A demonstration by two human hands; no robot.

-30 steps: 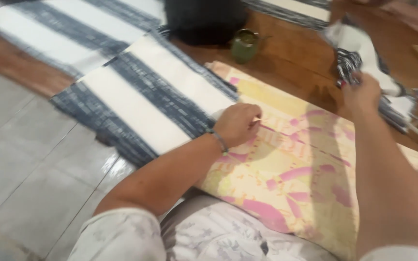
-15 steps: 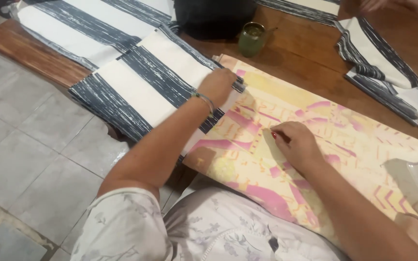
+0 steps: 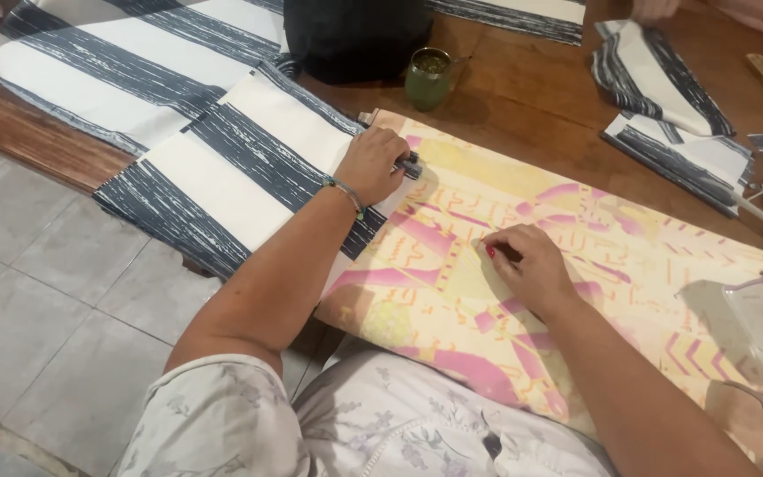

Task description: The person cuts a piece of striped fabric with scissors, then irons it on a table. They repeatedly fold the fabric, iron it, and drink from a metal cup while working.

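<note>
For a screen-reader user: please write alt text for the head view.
Left hand presses a striped navy-and-white cloth beside a pink-and-yellow patterned fabric, where the right hand rests; a green cup stands on the wooden table.

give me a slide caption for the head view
Left hand pins striped fabric while right hand presses pink-and-yellow patterned cloth on a wooden table.

You sit at a dark reddish-brown wooden bench [image 3: 523,97], its boards running to a worn edge at the left. Below lies a floor [image 3: 37,309] of large pale grey tiles with thin dark joints. Soft, even light; no walls or windows visible.
</note>
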